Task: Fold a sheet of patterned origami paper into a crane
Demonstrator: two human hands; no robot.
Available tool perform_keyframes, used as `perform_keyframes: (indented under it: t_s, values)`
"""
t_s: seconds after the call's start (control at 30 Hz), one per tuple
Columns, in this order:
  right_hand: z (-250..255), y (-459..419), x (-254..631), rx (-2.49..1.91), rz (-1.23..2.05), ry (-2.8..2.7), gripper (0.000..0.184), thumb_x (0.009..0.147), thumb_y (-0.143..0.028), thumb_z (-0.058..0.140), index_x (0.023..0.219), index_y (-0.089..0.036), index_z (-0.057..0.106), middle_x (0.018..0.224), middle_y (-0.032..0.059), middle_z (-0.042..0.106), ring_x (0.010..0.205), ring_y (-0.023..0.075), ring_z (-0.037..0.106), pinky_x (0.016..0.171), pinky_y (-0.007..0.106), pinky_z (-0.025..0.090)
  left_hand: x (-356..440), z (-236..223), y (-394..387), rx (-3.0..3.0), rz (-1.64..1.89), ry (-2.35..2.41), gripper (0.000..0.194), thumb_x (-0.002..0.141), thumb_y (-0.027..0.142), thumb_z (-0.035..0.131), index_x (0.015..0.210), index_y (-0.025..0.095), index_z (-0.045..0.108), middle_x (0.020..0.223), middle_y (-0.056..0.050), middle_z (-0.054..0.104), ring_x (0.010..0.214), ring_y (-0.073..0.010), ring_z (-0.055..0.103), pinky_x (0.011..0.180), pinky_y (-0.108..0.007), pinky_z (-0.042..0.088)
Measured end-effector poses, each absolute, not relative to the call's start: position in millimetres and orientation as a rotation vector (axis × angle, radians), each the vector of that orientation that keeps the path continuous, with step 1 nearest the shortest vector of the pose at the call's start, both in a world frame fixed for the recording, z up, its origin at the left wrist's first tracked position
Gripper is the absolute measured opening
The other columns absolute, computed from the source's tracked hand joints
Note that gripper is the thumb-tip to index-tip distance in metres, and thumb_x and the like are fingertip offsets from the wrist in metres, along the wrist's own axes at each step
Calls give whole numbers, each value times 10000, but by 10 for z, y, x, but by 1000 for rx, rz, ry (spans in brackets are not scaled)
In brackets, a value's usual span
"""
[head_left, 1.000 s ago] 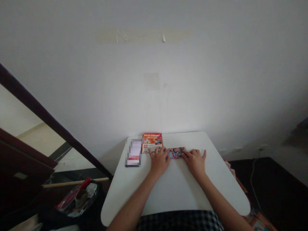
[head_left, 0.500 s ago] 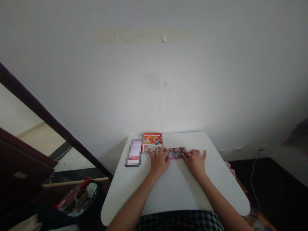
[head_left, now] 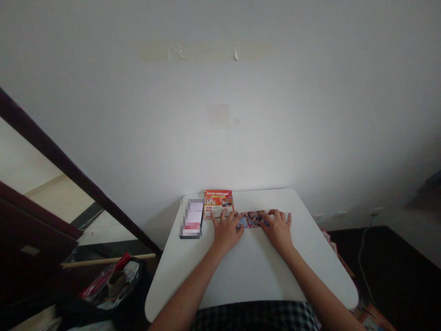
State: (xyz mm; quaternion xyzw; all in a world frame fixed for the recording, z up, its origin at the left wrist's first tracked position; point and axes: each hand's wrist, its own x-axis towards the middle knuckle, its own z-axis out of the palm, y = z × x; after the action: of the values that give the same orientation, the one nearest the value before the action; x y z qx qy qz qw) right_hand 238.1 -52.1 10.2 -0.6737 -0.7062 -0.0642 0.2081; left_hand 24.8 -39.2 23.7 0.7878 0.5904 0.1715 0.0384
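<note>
A narrow, colourful printed paper strip, perhaps a folded leaflet, lies on the white table between my hands. At its left end, my left hand holds it by thumb and forefinger, the other fingers spread. My right hand has thumb and forefinger closed on the right end, its other fingers raised and apart. Just behind my left hand lies a red-and-white printed leaflet, its lower edge partly covered by the fingers. Both ends of the strip are partly hidden under my hands.
A phone with a blurred screen lies at the table's left edge. The wall stands right behind the table. On the floor at left is an open bag of mixed items; a cable hangs at right.
My right hand has shifted slightly left and its fingers have bent more over the strip's right end. My left hand and the strip have barely moved.
</note>
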Motion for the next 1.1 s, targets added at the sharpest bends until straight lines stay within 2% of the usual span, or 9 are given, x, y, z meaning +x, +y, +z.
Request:
perform_keyframes:
  t_s: [0.2, 0.3, 0.5, 0.83, 0.93, 1.1]
  values:
    - [132, -475, 2368, -1703, -27, -2118, 257, 942, -303, 524, 1089, -415, 703, 1171, 5, 660, 1187, 241, 487, 1150, 677, 47, 295, 305, -381, 2444, 515, 1812, 426, 876, 399, 594, 1296, 470, 588, 1313, -7, 620, 1404, -363, 327, 1102, -769, -107]
    - [160, -466, 2346, -1729, 6, -2088, 211, 922, -329, 555, 1037, -389, 722, 1149, 9, 663, 1165, 241, 499, 1144, 687, 63, 350, 362, -379, 2461, 514, 1819, 398, 872, 396, 601, 1267, 436, 619, 1270, -26, 633, 1399, -357, 329, 1107, -767, -96]
    - [207, -456, 2311, -1748, 40, -2074, 194, 899, -462, 591, 938, -333, 730, 1134, 21, 649, 1161, 256, 503, 1130, 696, 109, 425, 390, -345, 2451, 534, 1861, 360, 870, 541, 599, 1180, 378, 683, 1258, -61, 608, 1369, -366, 340, 1122, -759, -36]
    - [163, -311, 2334, -1844, 216, -2059, 230, 832, -514, 661, 943, -321, 718, 1142, 30, 624, 1188, 269, 471, 1084, 647, 212, 425, 376, -269, 2449, 550, 1861, 368, 845, 617, 595, 1084, 370, 729, 1127, -59, 623, 1253, -339, 433, 1110, -772, -16]
    - [173, -292, 2338, -1854, 253, -2048, 254, 818, -521, 672, 987, -335, 707, 1145, 29, 615, 1189, 271, 465, 1075, 637, 215, 419, 384, -245, 2429, 498, 1864, 395, 818, 636, 616, 1068, 355, 736, 1181, -62, 614, 1268, -344, 420, 1109, -776, -6]
    - [152, -281, 2358, -1847, 312, -2013, 237, 815, -489, 682, 1010, -356, 707, 1160, 26, 612, 1193, 280, 460, 1076, 629, 202, 353, 377, -215, 2372, 431, 1880, 377, 827, 612, 612, 1143, 429, 704, 1472, -24, 487, 1418, -403, 249, 1066, -819, -3]
